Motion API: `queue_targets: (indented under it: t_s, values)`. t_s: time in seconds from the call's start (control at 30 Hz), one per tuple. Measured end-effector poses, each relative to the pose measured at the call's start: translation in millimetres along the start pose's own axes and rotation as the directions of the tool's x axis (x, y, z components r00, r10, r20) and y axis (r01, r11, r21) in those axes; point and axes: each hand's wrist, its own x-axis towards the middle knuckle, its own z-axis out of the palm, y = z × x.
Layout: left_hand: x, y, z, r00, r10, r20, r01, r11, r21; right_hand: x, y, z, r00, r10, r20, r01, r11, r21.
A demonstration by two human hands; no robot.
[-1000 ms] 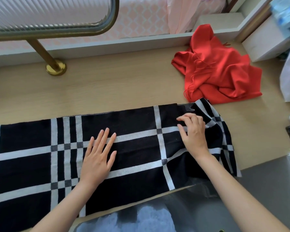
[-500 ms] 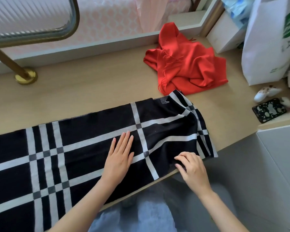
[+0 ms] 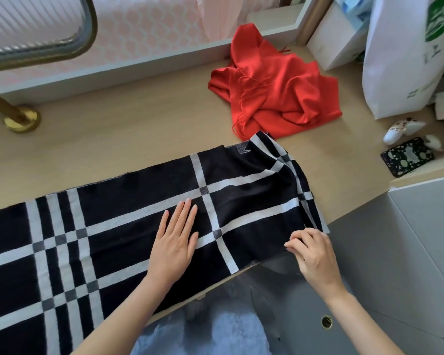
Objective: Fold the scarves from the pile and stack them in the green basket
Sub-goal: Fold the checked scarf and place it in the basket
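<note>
A black scarf with white and grey checks (image 3: 128, 226) lies spread flat along the front of the wooden table (image 3: 128, 134), its right end rumpled. My left hand (image 3: 176, 239) rests flat on its middle, fingers straight. My right hand (image 3: 312, 254) pinches the scarf's near right corner at the table's front edge. A crumpled red scarf (image 3: 277, 98) lies beyond it at the back right, touching the black scarf's far corner. No green basket is in view.
A brass rail foot (image 3: 22, 119) stands at the back left. A white paper bag (image 3: 410, 55), a white box (image 3: 333, 42), a small white figure (image 3: 400, 129) and a phone (image 3: 406, 156) crowd the right side. A grey cabinet (image 3: 408, 252) is below right.
My right hand left the scarf's far right part and came down to the near right corner, which it now pinches. My left hand stayed flat on the cloth. The view swung right.
</note>
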Motion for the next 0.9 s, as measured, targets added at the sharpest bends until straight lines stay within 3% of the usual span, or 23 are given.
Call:
queue_targets:
  t_s: [0.17,0.27,0.37,0.47,0.57,0.7,0.8,0.9]
  values:
    - [1.0,-0.1,0.1,1.0,0.005,0.001,-0.005,1.0,-0.012,-18.7,13.1,10.0,0.988,0.048,0.146,-0.039,0.997,-0.065]
    - [2.2,2.6,0.9,1.0,-0.017,-0.002,0.017,0.999,-0.04,-12.9,8.7,5.2,0.985,0.084,0.152,-0.094,0.994,0.055]
    - [8.5,11.8,0.3,0.999,-0.033,-0.032,0.03,0.996,-0.085,4.5,3.9,-8.4,0.969,0.243,0.05,-0.248,0.944,0.219]
    - [26.9,26.3,-1.4,0.999,0.001,-0.048,-0.004,0.997,-0.073,35.6,19.0,-16.1,0.858,0.514,-0.021,-0.491,0.831,0.261]
    - [45.1,41.1,1.9,0.999,0.023,-0.026,-0.025,0.999,-0.048,68.1,42.3,-10.6,0.741,0.667,0.07,-0.659,0.705,0.263]
    - [49.4,49.1,10.2,1.0,0.023,-0.001,-0.023,1.0,0.011,100.5,57.2,1.6,0.673,0.72,0.167,-0.734,0.626,0.262]
    - [48.3,49.1,11.0,1.0,0.013,-0.005,-0.013,1.0,0.027,107.8,64.8,9.3,0.689,0.696,0.204,-0.724,0.673,0.149]
    - [48.8,50.5,9.8,1.0,0.005,0.0,-0.005,1.0,0.027,109.0,71.6,8.4,0.701,0.69,0.179,-0.713,0.685,0.148]
